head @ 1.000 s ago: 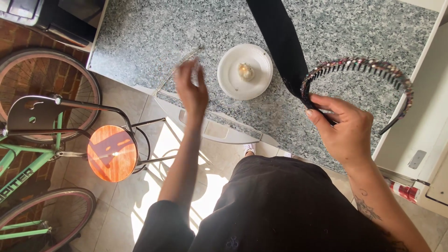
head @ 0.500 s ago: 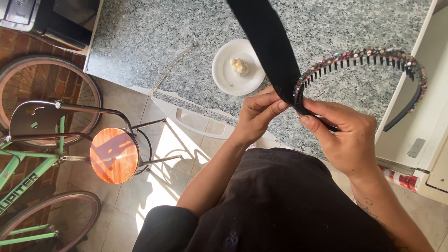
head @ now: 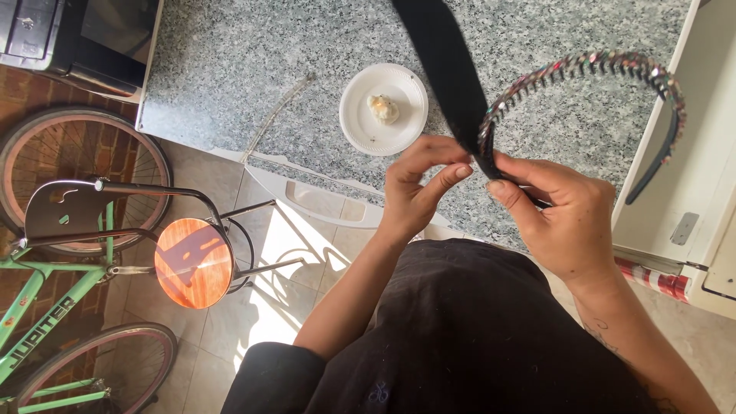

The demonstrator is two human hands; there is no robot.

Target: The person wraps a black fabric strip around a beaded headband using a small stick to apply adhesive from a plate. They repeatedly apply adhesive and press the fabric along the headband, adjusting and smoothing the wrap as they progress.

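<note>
Speckled granite counter [head: 253, 54] | both hands pinch toothed sequinned headband [head: 606, 61], black ribbon [head: 445, 61]

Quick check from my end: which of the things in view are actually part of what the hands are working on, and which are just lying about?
In hand:
- beaded headband, one end pinched by the right hand
- black ribbon, held at that same end by the left hand

Lying about:
- white plate with a small lump of food
- clear thin stick on the granite counter
- stool
- green bicycle

Black sleeves, tattooed right forearm
</note>
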